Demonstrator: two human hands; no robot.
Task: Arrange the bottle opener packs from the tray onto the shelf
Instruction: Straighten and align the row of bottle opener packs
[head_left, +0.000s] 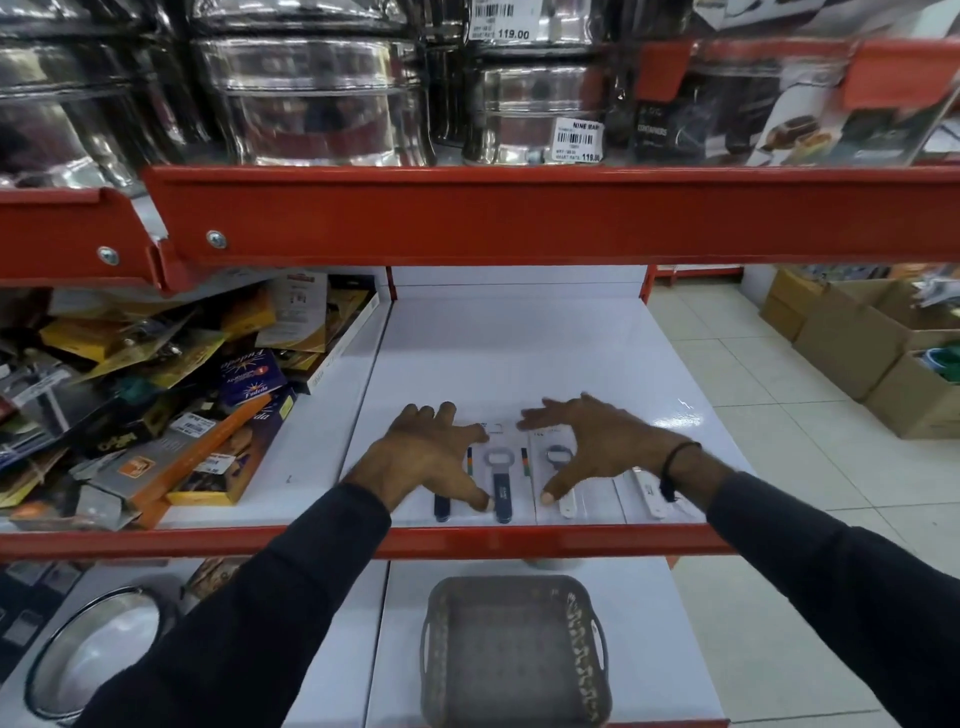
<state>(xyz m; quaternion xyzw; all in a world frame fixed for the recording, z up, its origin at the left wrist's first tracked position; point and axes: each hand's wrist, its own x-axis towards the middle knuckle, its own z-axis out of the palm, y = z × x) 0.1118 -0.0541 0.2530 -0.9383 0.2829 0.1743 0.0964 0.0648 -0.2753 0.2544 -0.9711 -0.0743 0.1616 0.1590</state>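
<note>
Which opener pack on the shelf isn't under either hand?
The white-handled opener pack at the far right of the row, beyond the right hand; the left hand and right hand rest over the other three.

Head view: worn camera, facing forward and down, close above the shelf (519, 353).
Edges: wide-angle, apparently blurred.

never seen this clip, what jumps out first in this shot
Two hands, left hand and right hand, spread flat over bottle opener packs lined along the white shelf's front edge. Below sits an empty grey tray; shiny steel pots crowd the shelf above.
</note>
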